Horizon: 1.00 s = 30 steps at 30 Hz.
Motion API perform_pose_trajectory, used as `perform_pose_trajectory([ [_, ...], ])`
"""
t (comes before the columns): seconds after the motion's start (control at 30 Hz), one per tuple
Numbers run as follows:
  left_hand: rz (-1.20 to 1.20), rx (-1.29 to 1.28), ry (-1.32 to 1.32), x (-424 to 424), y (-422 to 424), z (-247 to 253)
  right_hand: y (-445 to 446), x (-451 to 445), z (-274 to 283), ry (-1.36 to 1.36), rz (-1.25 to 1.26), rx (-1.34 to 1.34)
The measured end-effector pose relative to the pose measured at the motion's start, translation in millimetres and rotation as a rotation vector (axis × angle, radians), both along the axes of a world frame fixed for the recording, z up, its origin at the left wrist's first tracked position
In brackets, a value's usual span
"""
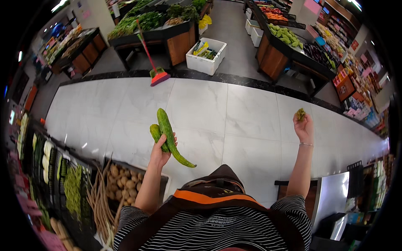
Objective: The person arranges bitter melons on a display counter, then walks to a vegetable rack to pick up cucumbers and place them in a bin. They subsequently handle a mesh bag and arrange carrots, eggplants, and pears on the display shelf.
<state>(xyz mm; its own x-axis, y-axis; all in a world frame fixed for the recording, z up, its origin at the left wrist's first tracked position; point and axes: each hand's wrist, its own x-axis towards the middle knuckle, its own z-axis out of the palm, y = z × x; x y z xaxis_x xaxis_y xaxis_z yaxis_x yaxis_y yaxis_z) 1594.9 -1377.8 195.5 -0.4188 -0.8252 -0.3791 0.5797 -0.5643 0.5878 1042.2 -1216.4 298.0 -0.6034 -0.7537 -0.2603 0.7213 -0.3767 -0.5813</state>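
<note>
My left hand (pixel 162 150) grips two bumpy green cucumbers, thumb pressed across them. The longer cucumber (pixel 168 133) tapers and curves to a thin dark-tipped end at the lower right. Beside it is the shorter, yellower cucumber (pixel 154 131), its lower part partly covered by my fingers. Far out to the right, my right hand (pixel 304 125) has its fingers closed on a small wilted, brownish-green leafy scrap (pixel 301 114). A thin bracelet circles that wrist. Both hands are held above the pale tiled floor, well apart from each other.
A broom (pixel 159 77) and dustpan stand by the black floor strip, near a white foam box (pixel 205 64) of packaged produce. Vegetable stands (pixel 180 47) line the far side. Potatoes (pixel 125 183) and long brown roots (pixel 102 194) lie at lower left; a metal-sided counter (pixel 329 194) stands at right.
</note>
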Motion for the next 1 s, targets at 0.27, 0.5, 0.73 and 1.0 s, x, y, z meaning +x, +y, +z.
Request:
perform_pose_trajectory([
  [0.27,0.01,-0.009,0.011,-119,-210,-34,-236,-123,-26,0.012,0.114,-0.022],
  [0.5,0.261,0.143,0.021,-166,-315,-69,-540,-184,-32,0.012,0.401,-0.032],
  [0.73,0.524,0.244,-0.039,-221,-430,-110,-850,-208,-25,0.188,0.507,0.083],
  [1.0,0.558,0.271,-0.048,-285,-666,-128,-1124,-251,6,0.727,0.413,-0.154],
])
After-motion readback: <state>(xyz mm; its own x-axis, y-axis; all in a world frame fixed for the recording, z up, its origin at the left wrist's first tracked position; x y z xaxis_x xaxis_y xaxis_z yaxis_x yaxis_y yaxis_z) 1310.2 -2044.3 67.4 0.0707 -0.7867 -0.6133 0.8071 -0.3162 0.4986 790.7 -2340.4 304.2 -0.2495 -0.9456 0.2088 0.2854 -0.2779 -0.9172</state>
